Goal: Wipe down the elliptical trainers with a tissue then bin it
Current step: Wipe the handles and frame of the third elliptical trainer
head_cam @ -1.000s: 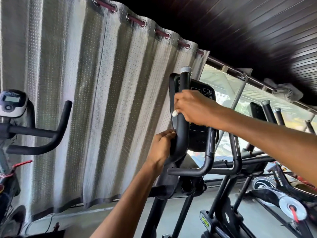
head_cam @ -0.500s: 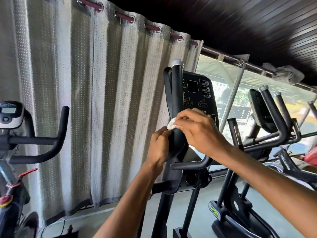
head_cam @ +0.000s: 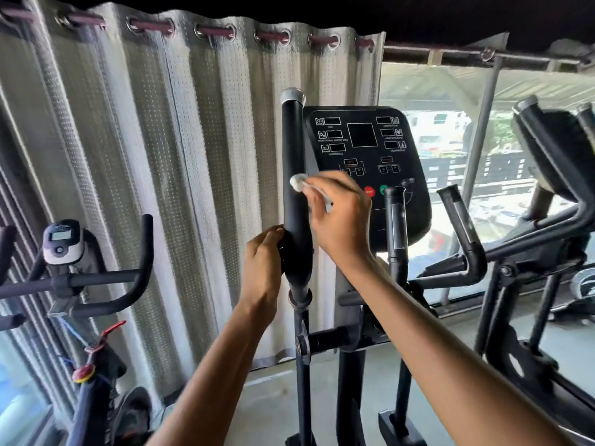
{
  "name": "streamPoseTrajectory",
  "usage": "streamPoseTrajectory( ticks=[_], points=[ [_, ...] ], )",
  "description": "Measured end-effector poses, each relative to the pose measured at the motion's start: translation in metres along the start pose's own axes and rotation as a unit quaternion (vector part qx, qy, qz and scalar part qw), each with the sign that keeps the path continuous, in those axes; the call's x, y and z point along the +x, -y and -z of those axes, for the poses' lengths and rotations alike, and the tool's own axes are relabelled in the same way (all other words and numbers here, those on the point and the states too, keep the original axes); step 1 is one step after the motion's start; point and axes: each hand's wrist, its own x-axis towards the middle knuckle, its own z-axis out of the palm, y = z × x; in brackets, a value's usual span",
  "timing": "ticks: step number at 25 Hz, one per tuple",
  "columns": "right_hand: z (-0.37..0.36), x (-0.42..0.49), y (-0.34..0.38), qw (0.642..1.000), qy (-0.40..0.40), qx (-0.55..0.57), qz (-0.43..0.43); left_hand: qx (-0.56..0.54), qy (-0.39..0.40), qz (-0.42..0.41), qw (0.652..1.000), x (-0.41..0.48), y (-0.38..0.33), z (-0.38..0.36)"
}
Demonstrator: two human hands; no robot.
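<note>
Nearest in, the left hand (head_cam: 262,262) curls round the fat lower end of the handle (head_cam: 293,140), steadying it. Just above, the right hand (head_cam: 341,220) pinches a crumpled white tissue (head_cam: 299,183) and presses it to the handle's right side, so that is the working hand. The handle stands near upright, so the stroke likely runs along it, with matte black padded grip above the tissue up to a silver cap. Behind sits the glossy, round-cornered console (head_cam: 363,149), then the ribbed pale curtain (head_cam: 193,156). A second elliptical (head_cam: 553,149) stands to the right, by the window.

Grey floor (head_cam: 273,403) carries the elliptical trainer (head_cam: 363,175) and an exercise bike (head_cam: 96,280).
</note>
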Motion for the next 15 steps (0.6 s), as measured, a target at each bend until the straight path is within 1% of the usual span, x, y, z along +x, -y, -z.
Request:
streamPoseTrajectory(
  ticks=[2, 5, 7, 10, 13, 15],
  points=[
    [-0.005, 0.003, -0.005, 0.998, -0.028, 0.052, -0.035, 0.05, -0.022, -0.019, 0.998, 0.0, -0.004, -0.002],
    [-0.005, -0.016, -0.009, 0.985, -0.021, 0.121, -0.117, 0.146, -0.06, -0.07, 0.985, 0.0, -0.013, -0.008],
    [-0.018, -0.007, -0.018, 0.965, -0.019, 0.168, -0.198, 0.195, -0.082, -0.101, 0.972, 0.0, -0.018, -0.016],
    [-0.047, 0.041, -0.033, 0.92, -0.028, 0.26, -0.292, 0.241, -0.114, -0.123, 0.956, 0.0, -0.027, -0.023],
    [-0.072, 0.092, -0.052, 0.903, -0.022, 0.266, -0.336, 0.258, -0.132, -0.118, 0.95, 0.0, -0.029, -0.029],
    [-0.081, 0.1, -0.057, 0.891, -0.034, 0.302, -0.337, 0.269, -0.152, -0.111, 0.944, -0.001, -0.03, -0.031]
  ],
)
